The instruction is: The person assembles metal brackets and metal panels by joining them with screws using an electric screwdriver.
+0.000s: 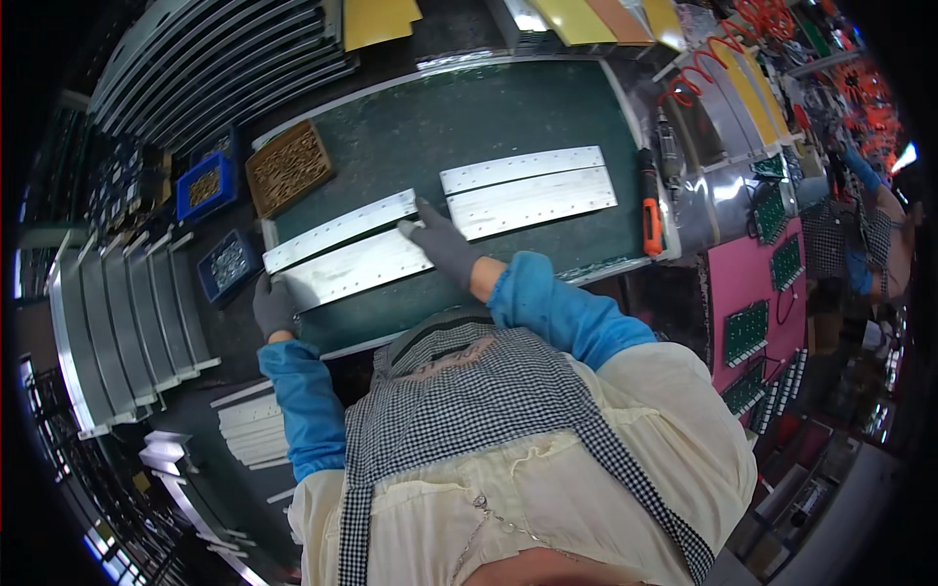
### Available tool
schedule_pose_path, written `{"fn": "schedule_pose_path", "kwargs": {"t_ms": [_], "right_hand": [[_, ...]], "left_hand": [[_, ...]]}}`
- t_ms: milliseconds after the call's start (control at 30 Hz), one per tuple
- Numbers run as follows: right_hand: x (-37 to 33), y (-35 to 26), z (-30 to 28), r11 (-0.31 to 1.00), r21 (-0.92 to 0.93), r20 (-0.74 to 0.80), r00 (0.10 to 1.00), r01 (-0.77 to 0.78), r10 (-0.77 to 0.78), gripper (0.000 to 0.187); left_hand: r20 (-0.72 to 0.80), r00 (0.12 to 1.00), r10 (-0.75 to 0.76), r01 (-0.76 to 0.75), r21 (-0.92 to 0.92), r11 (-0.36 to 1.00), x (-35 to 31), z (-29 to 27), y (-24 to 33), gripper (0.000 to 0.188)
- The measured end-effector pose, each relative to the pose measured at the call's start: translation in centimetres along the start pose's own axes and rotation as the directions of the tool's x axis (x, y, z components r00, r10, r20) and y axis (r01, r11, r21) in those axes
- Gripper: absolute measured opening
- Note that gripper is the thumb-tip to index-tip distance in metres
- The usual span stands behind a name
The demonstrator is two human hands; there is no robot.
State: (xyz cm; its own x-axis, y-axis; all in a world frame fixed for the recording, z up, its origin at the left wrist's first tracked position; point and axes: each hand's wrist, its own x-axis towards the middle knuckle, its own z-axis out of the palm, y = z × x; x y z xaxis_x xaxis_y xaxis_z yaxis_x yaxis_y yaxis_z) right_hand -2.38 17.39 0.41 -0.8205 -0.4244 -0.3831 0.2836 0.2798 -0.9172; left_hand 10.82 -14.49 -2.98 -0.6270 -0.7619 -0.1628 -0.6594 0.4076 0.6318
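Both my hands wear grey gloves. My left hand (pixel 274 307) is closed on the left end of a long silvery metal strip (pixel 357 269) with small holes along its edges. At that strip's right end, my right hand (pixel 442 246) has its thumb on the top face and its fingers around the end. Just beyond lies a narrower metal strip (pixel 342 230), roughly parallel. To the right of my right hand, a wide strip (pixel 537 203) and a narrow strip (pixel 523 168) lie side by side on the green work mat (pixel 489 107).
Left of the mat stand a wooden box of small brass-coloured parts (pixel 289 168), a blue bin (pixel 207 186) and a dark bin of silvery fasteners (pixel 227 264). An orange-handled power screwdriver (pixel 652 220) lies at the right edge. Green circuit boards (pixel 746 332) rest on a pink surface.
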Motion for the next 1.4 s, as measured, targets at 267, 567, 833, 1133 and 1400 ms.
{"fn": "schedule_pose_path", "kwargs": {"t_ms": [267, 567, 833, 1133, 1400], "right_hand": [[-0.5, 1.9, 0.3, 0.978, 0.21, 0.005, 1.0, 0.008, -0.009, 0.071], [-0.6, 1.7, 1.0, 0.987, 0.159, -0.038, 0.999, -0.004, 0.01, 0.069], [-0.4, 3.3, 1.8, 0.99, 0.13, 0.095, 0.993, 0.058, -0.07, 0.063], [-5.9, -4.7, 3.5, 0.936, -0.212, 0.005, 0.959, 0.279, -0.285, 0.055], [-5.3, -5.9, 12.1, 0.847, -0.258, 0.542, 0.795, 0.465, -0.272, 0.053]], "left_hand": [[0.022, 0.999, 0.046, -0.046, -0.009, 0.999, -0.6, -0.3, -0.2, 0.042], [0.007, 0.999, 0.04, -0.04, 0.0, 0.999, 0.4, 0.3, -1.4, 0.044], [-0.113, 0.991, 0.069, -0.061, 0.078, 0.995, -0.3, 1.0, -1.6, 0.033], [-0.71, 0.704, -0.02, -0.066, -0.094, 0.993, -10.9, -8.4, -8.2, 0.061], [-0.535, -0.176, -0.826, 0.853, -0.501, 0.143, -32.9, -14.8, -29.5, 0.104]]}}
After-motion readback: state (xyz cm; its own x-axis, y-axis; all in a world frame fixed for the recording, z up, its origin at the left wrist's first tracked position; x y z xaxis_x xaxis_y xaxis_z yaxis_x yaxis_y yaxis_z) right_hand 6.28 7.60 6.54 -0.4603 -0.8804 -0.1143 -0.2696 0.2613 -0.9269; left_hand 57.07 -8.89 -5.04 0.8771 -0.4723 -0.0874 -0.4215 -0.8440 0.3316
